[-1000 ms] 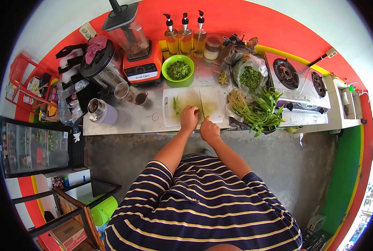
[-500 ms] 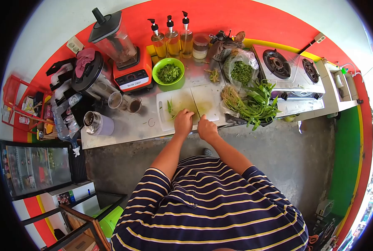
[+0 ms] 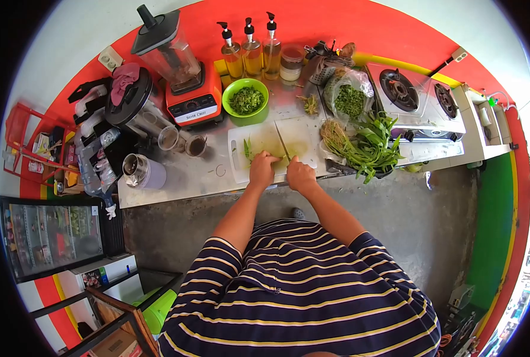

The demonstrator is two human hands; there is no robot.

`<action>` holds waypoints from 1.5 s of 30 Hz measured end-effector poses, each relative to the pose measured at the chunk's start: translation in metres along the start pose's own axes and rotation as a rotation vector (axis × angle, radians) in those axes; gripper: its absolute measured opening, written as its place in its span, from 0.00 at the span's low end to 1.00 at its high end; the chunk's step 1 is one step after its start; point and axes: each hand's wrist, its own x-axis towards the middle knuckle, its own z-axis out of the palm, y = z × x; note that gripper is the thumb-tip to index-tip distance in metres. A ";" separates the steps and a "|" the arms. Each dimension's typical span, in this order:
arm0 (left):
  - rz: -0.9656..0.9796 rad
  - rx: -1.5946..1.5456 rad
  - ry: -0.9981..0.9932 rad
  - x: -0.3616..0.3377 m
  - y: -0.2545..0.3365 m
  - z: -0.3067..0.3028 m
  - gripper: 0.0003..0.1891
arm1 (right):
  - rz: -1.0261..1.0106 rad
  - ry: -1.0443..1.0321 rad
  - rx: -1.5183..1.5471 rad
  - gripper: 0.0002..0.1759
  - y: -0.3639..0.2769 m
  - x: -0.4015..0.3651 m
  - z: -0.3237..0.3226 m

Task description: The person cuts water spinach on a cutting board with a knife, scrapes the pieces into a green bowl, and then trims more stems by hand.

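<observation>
A white cutting board [image 3: 238, 169] lies at the front edge of the metal counter, with wet green stains on it. My right hand [image 3: 300, 174] is closed round the handle of a knife [image 3: 281, 141], whose thin blade points away from me across the board. Just left of the blade, my left hand [image 3: 262, 168] rests on the board with its fingers curled and pressed down. What lies under those fingers is hidden. A few green leaf pieces [image 3: 248, 150] lie beside my left hand. Behind the board stands a lime-green bowl [image 3: 260, 117] of chopped greens [image 3: 246, 100].
Leafy green stalks [image 3: 369, 146] are heaped right of the board, near a plastic bag of chopped greens [image 3: 349, 102] and a gas stove [image 3: 416, 101]. Left are a red blender [image 3: 189, 104], plastic cups [image 3: 195, 146] and a steel-topped container [image 3: 149, 172]. Pump bottles [image 3: 252, 53] stand behind.
The whole view has shifted slightly. My hands stay close together at the board, and the knife stays in my right hand.
</observation>
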 end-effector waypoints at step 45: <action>-0.069 -0.201 0.022 0.001 -0.013 0.003 0.13 | -0.015 -0.017 -0.029 0.20 -0.011 0.003 0.008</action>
